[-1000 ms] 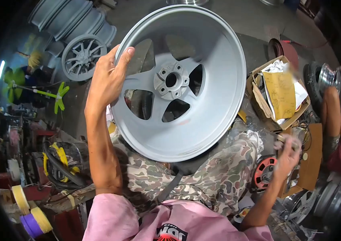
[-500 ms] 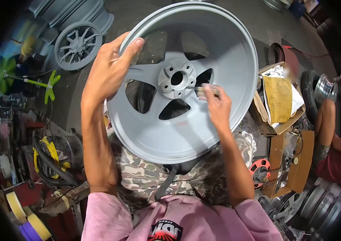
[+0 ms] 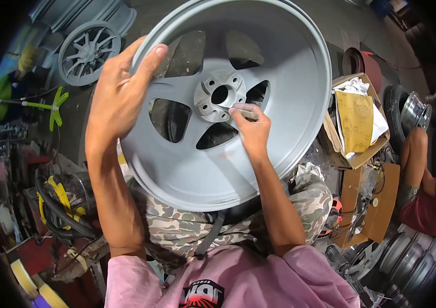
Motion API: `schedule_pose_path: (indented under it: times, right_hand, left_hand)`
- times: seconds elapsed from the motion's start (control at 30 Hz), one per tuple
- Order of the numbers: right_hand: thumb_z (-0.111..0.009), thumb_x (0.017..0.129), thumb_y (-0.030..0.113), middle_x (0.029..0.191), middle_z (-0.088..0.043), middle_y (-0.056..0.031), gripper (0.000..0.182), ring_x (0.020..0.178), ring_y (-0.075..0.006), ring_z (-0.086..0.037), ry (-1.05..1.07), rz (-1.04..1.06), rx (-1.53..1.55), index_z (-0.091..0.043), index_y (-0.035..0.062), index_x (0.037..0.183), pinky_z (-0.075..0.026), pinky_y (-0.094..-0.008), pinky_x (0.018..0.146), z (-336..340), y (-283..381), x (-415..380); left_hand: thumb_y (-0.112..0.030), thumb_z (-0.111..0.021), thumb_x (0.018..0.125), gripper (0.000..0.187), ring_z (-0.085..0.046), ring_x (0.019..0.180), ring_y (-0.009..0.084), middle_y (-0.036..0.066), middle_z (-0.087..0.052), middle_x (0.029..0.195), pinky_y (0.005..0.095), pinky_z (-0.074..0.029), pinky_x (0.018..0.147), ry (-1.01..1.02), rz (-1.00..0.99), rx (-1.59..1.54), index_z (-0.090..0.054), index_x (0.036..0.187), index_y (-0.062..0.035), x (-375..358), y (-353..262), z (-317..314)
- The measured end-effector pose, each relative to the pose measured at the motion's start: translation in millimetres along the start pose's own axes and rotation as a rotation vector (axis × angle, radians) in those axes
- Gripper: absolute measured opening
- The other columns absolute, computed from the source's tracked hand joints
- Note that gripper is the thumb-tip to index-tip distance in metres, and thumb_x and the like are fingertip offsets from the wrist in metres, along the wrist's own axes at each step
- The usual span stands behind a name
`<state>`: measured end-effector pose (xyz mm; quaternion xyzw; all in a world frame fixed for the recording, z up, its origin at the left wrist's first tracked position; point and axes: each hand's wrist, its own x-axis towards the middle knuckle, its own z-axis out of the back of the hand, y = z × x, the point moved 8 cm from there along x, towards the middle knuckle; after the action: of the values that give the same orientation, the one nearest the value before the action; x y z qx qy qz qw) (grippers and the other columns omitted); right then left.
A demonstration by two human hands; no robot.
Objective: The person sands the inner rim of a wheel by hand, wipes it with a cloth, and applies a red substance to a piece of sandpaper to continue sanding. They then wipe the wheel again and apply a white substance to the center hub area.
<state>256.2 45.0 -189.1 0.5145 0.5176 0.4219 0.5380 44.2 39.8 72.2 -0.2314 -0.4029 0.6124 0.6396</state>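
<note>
A large grey wheel rim leans on my lap, its inner side facing me. My left hand grips the rim's upper left edge, thumb on the inside and fingers behind. My right hand pinches a small greyish tool whose thin tip touches or is very close to the hub, just below the centre hole. Bolt holes ring the hub, and dark openings lie between the spokes.
Another grey rim stands at upper left. A green fan is at left, above a black hose. At right, a cardboard box holds sandpaper. A person's bare leg shows at far right, beside stacked rims.
The wheel has shifted left, with my left hand still on its edge. My right hand has moved left with the tool, whose tip is now nearer the lower left of the hub.
</note>
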Motion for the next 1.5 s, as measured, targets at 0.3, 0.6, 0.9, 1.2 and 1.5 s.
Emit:
schedule_pose_path:
  times: [0.3,0.6,0.9,1.2,1.5]
  right_hand:
    - [-0.074,0.091,0.014,0.081,-0.071,-0.0058,0.014,0.069,-0.0110,-0.062,0.150,-0.073,-0.160,-0.074,0.0004,0.093,-0.051,-0.0274,0.067,-15.1,12.5,7.1]
    - [-0.073,0.085,0.008,0.076,-0.072,-0.0111,0.011,0.067,-0.0192,-0.070,-0.078,0.050,-0.173,-0.068,0.0000,0.091,-0.055,-0.0340,0.065,-27.0,-24.8,7.8]
    - [-0.071,0.084,0.011,0.072,-0.070,-0.0107,0.012,0.065,-0.0174,-0.068,-0.079,0.039,-0.234,-0.068,-0.0001,0.087,-0.053,-0.0354,0.066,-24.1,-2.6,-2.2]
    - [-0.069,0.083,0.008,0.071,-0.070,-0.0138,0.011,0.064,-0.0254,-0.069,-0.065,0.110,-0.241,-0.064,-0.0016,0.082,-0.053,-0.0383,0.065,-21.0,-1.4,9.1]
    - [-0.070,0.083,0.008,0.073,-0.072,-0.0143,0.010,0.067,-0.0253,-0.071,-0.042,0.138,-0.291,-0.066,-0.0011,0.083,-0.055,-0.0370,0.067,-25.5,-1.7,6.6]
  left_hand:
    - [-0.038,-0.063,0.104,0.047,-0.050,0.085,0.0077,-0.001,-0.063,0.093,0.0225,-0.041,0.080,-0.029,0.067,0.037,-0.067,0.130,0.0006,-1.2,3.0,4.9]
    - [-0.035,-0.064,0.104,0.047,-0.057,0.096,0.0098,0.004,-0.070,0.104,0.0246,-0.045,0.091,-0.031,0.083,0.023,-0.065,0.132,0.0030,-2.5,-1.7,4.5]
    - [-0.035,-0.064,0.104,0.048,-0.058,0.098,0.0093,0.004,-0.070,0.105,0.0238,-0.045,0.092,-0.023,0.072,0.036,-0.065,0.133,0.0030,-0.8,-0.1,5.0]
    - [-0.035,-0.064,0.104,0.047,-0.058,0.096,0.0089,0.004,-0.070,0.104,0.0234,-0.045,0.091,-0.012,0.080,0.009,-0.065,0.132,0.0031,-0.6,0.1,3.6]
    - [-0.035,-0.064,0.103,0.047,-0.056,0.093,0.0081,0.002,-0.068,0.101,0.0224,-0.044,0.088,-0.045,0.071,0.026,-0.066,0.130,0.0030,-2.0,1.1,5.3]
